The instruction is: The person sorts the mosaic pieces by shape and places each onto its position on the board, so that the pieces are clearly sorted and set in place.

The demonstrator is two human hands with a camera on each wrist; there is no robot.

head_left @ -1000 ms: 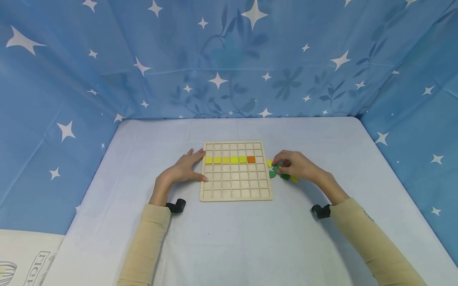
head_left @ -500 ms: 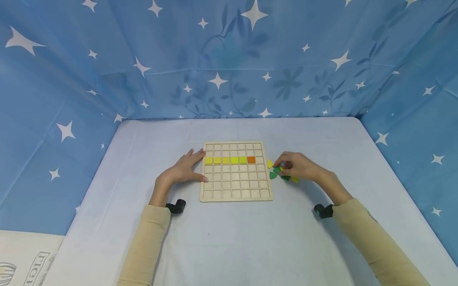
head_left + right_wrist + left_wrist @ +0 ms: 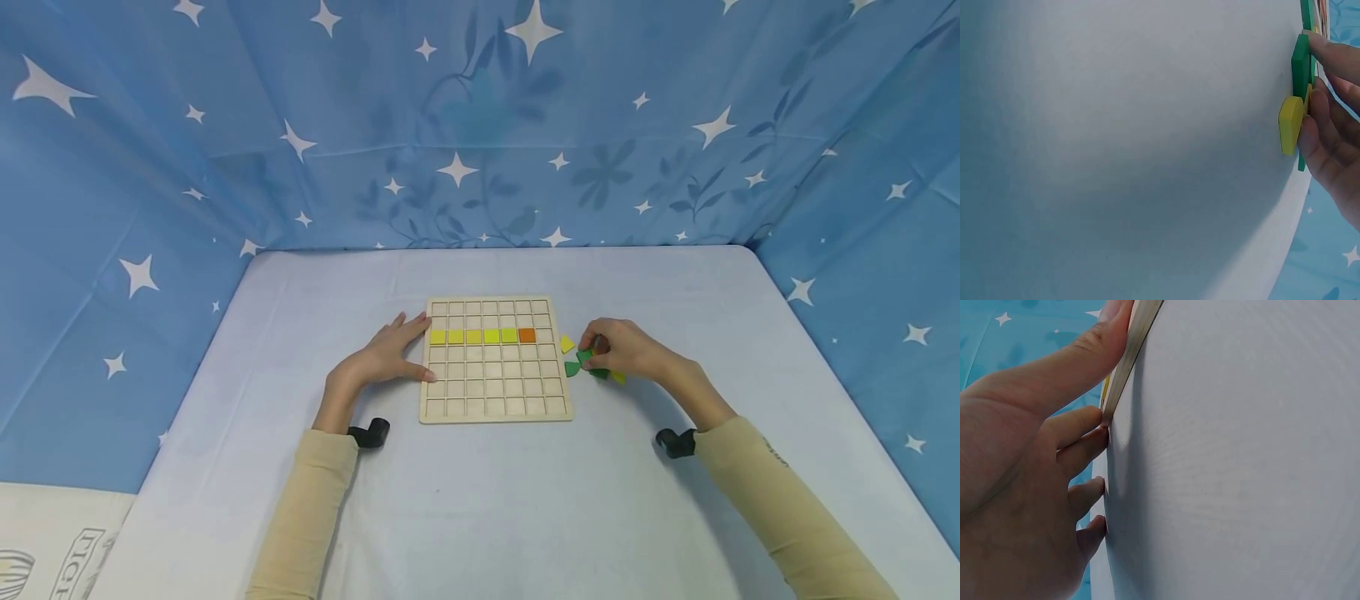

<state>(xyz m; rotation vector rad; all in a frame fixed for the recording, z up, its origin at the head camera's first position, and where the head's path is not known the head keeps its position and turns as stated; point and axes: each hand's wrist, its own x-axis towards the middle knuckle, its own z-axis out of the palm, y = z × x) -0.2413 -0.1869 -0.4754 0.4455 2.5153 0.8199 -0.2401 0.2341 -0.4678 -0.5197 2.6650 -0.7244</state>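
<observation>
A square wooden grid board (image 3: 483,400) lies on the table, with yellow square tiles (image 3: 473,337) and one orange tile (image 3: 527,335) along one row. My left hand (image 3: 386,350) rests spread at the board's left edge; in the left wrist view its thumb (image 3: 1094,350) presses on the rim. Right of the board, my right hand (image 3: 626,346) pinches a green piece (image 3: 584,357) between thumb and index finger, low over a small cluster of flat pieces. Thick green (image 3: 1300,65) and yellow pieces (image 3: 1290,125) show at its fingertips in the right wrist view.
Close to the board's right edge lie a loose yellow piece (image 3: 567,344) and a rounded green piece (image 3: 572,368). Another yellow piece (image 3: 618,377) sits partly under the right hand. A blue star-patterned curtain (image 3: 480,125) borders the white table (image 3: 480,500).
The right hand has shifted slightly to the right, and the green piece at its fingertips has moved with it. The left hand and board have stayed put.
</observation>
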